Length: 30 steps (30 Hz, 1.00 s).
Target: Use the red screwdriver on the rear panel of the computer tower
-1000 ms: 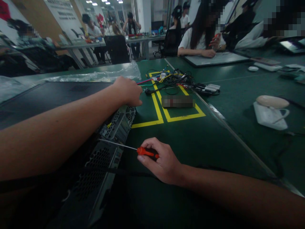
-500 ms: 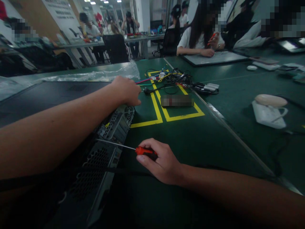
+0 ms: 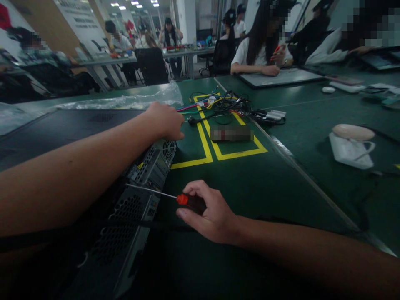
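Note:
A black desktop computer case lies at the left, its perforated metal back panel facing right. My left hand bears on the far corner of the case, above the round fan grille, with its fingers bent over the edge and partly hidden. In my right hand is a screwdriver with a red and black handle, fingers and thumb closed round it. Its long thin shaft points left, and the tip meets the back panel near the middle; the screw itself is too small to make out.
Bundled cables lie beyond the case near yellow tape and a blurred dark block. Clear plastic film is behind the case. At right stands a white object with a beige top. Several people sit farther off.
The screwdriver handle has turned in my right hand, and the fingers around it have loosened slightly. My left hand and the case stay in place.

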Motion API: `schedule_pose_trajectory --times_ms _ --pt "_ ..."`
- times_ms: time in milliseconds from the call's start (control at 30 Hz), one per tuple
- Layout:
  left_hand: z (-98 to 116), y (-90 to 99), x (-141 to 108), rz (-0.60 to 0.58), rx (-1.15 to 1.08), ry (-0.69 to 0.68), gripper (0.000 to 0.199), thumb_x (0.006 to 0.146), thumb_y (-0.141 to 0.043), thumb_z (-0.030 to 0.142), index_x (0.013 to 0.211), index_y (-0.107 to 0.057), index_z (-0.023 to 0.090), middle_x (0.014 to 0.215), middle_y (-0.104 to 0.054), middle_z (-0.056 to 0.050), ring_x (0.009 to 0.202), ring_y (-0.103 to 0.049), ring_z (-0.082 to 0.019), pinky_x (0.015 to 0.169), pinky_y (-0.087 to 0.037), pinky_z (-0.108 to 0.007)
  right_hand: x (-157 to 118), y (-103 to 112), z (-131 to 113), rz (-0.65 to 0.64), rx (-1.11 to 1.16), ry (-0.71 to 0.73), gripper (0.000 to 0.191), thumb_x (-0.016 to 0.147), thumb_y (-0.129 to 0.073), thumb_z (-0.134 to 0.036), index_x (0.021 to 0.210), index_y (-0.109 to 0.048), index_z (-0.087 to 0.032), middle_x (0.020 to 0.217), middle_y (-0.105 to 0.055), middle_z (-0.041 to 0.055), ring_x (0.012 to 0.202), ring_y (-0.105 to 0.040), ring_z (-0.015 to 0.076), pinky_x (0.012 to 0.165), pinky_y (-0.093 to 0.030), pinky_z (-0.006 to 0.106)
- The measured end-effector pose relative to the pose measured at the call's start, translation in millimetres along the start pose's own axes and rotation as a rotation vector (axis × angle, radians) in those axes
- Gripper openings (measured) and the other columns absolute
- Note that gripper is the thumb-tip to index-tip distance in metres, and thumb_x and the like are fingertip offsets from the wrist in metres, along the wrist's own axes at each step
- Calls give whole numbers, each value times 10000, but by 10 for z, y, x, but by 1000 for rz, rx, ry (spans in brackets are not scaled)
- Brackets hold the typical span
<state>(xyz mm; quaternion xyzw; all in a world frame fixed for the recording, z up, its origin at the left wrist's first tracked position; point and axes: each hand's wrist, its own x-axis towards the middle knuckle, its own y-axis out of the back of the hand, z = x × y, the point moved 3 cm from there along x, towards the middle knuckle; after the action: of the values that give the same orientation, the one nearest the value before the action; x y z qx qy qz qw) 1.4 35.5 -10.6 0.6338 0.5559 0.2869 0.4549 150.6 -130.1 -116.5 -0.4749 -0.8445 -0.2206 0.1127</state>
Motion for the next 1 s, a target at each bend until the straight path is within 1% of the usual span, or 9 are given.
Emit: schedule_pose_trajectory --times_ms 100,167,367,500,600,667,800,900,1000 --pt "6 16 -5 -18 18 0 606 793 -523 587 1317 -668 320 1279 -687 -116 1235 -565 -381 994 -443 -547 5 -2 5 -11 18 -8 162 899 -665 -239 1008 -551 -201 806 -600 -17 661 -548 126 641 -453 269" --pt "12 29 -13 -31 26 3 609 794 -522 591 1320 -663 318 1286 -687 -110 1247 -556 -376 992 -448 -535 11 -1 3 -18 25 -10 132 912 -655 -238 993 -561 -195 811 -596 -12 665 -550 125 635 -452 268" --pt "28 44 -27 -26 45 -9 623 806 -498 575 1309 -678 254 1306 -676 -144 1244 -563 -390 997 -444 -533 8 -6 11 -17 39 -26 131 925 -653 -233 1012 -566 -189 821 -595 -12 662 -546 117 613 -439 255" --pt "20 29 -16 -51 53 -2 616 808 -495 578 1316 -670 278 1302 -684 -115 1251 -562 -366 1011 -439 -512 12 -5 12 -16 32 -12 121 928 -655 -233 1005 -571 -191 812 -586 -19 648 -535 110 604 -426 249" --pt "19 30 -15 -29 40 -1 628 806 -505 575 1325 -668 261 1312 -676 -133 1253 -559 -385 1012 -433 -527 19 -5 12 -29 34 -23 126 932 -650 -238 1014 -568 -188 815 -588 -15 653 -539 112 605 -428 249" --pt "23 29 -20 -17 31 -5 624 809 -507 569 1317 -675 250 1313 -674 -144 1244 -566 -391 1006 -435 -531 19 0 10 -17 36 -26 129 931 -651 -237 1016 -568 -187 826 -594 -10 663 -547 115 610 -433 249" --pt "25 20 -24 -13 55 7 587 820 -496 560 1298 -682 273 1291 -690 -120 1228 -579 -360 984 -454 -499 13 0 14 -21 26 -25 126 930 -655 -239 1013 -576 -188 813 -589 -16 648 -534 108 600 -426 241" --pt "25 23 -20 0 44 6 584 810 -514 563 1283 -692 268 1280 -693 -122 1225 -578 -363 984 -451 -504 11 -4 18 -30 30 -14 131 931 -654 -243 1016 -575 -183 830 -592 -11 664 -544 110 607 -431 242" --pt "22 33 -16 -9 21 14 587 799 -536 566 1296 -685 291 1290 -691 -109 1224 -577 -359 994 -443 -506 11 -10 19 -25 37 -10 129 934 -649 -245 1014 -573 -179 813 -579 -17 643 -529 104 595 -422 240"
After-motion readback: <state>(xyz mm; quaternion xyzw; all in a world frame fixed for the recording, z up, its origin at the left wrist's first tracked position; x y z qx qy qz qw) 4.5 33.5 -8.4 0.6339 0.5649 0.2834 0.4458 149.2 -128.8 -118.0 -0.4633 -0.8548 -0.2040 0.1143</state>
